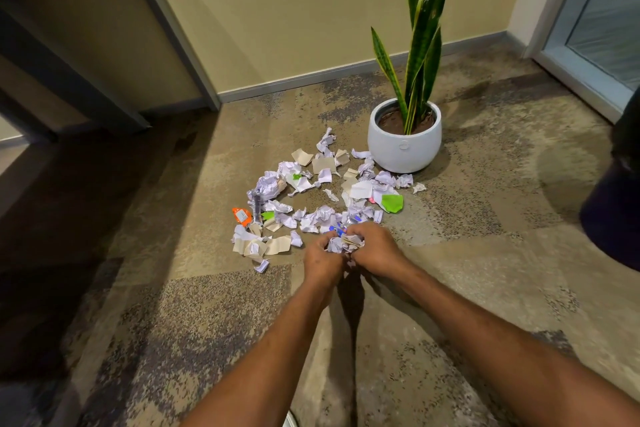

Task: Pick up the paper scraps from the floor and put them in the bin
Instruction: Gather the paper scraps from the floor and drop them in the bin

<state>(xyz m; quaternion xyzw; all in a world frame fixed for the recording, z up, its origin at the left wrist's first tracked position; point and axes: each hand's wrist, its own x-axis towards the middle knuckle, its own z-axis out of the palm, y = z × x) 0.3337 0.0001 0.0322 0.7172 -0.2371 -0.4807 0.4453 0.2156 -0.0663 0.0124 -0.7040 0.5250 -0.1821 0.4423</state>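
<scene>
Patterned carpet floor point(450, 288); dark container point(613, 218) at right edge, probably the bin, well apart from paper scraps point(311, 191) strewn beside the plant pot point(403, 149). At the pile's near edge left hand point(322, 260) and right hand point(375, 250) meet, fingers point(358, 230) curled round one wad point(344, 242). Compress it, cup underneath before lifting.

One potted plant point(404, 149), two hands point(323, 262) point(375, 248) — dozens of scraps point(323, 215).
</scene>
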